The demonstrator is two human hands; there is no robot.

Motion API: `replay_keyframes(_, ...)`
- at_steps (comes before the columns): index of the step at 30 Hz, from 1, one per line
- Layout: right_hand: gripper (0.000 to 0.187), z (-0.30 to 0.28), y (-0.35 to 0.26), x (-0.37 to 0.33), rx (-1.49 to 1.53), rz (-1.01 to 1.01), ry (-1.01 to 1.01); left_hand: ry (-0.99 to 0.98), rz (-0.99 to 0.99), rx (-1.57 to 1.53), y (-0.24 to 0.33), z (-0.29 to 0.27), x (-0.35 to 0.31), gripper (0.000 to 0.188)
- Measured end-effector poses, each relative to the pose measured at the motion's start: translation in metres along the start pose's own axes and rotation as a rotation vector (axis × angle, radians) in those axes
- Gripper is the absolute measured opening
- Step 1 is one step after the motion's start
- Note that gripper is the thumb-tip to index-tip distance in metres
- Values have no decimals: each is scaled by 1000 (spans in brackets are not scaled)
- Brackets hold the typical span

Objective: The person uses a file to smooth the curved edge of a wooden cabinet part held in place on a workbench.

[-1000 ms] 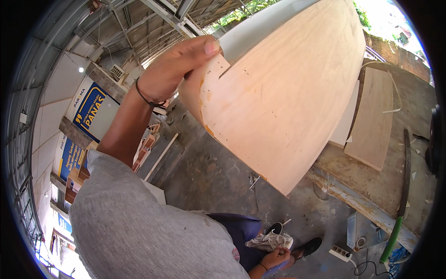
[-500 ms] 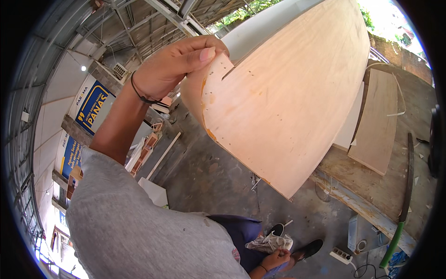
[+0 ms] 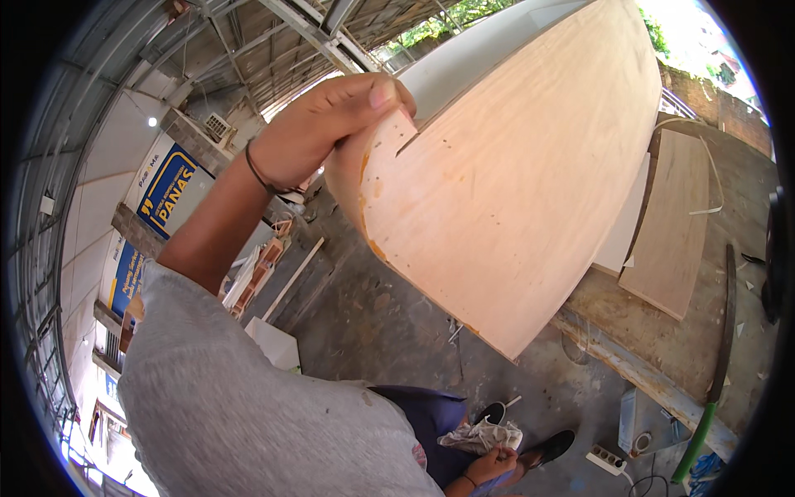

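A large boat-shaped shell of pale plywood (image 3: 497, 190) fills the middle of the head view, tilted with its narrow end up and away. My left hand (image 3: 335, 124) is closed around its near upper corner, thumb on the outer face beside a short slot. The other fingers are hidden behind the edge. Small dark nail marks and orange-brown filler run along the near end. Down by my legs, my right hand (image 3: 494, 468) is closed on a crumpled whitish rag (image 3: 480, 435).
To the right, a worn workbench (image 3: 592, 302) carries a flat plywood panel (image 3: 671, 224) and a saw-like tool with a green handle (image 3: 702, 435). A white power strip (image 3: 606, 460) lies on the concrete floor (image 3: 356, 331). Wood pieces (image 3: 258, 269) are stacked at left.
My left thumb has shifted slightly right along the shell's corner, and the hand is bent a little more over the edge. My right hand and the rag stay nearly still.
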State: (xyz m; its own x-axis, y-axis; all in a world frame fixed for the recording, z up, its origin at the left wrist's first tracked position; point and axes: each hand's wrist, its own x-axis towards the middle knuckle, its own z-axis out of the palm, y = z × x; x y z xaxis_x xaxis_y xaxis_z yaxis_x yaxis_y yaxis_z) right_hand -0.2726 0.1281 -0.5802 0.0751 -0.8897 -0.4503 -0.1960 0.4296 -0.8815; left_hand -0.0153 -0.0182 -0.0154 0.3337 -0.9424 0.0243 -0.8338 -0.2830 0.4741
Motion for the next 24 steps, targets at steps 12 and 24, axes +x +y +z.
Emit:
replay_keyframes(12,20,-9,0,7,-9,-20,-31,-98,-35,-32,8,-6,2,41)
replay_keyframes(24,17,-35,-23,66,-116,85,-205,670,180,121,-7,35,-10,36)
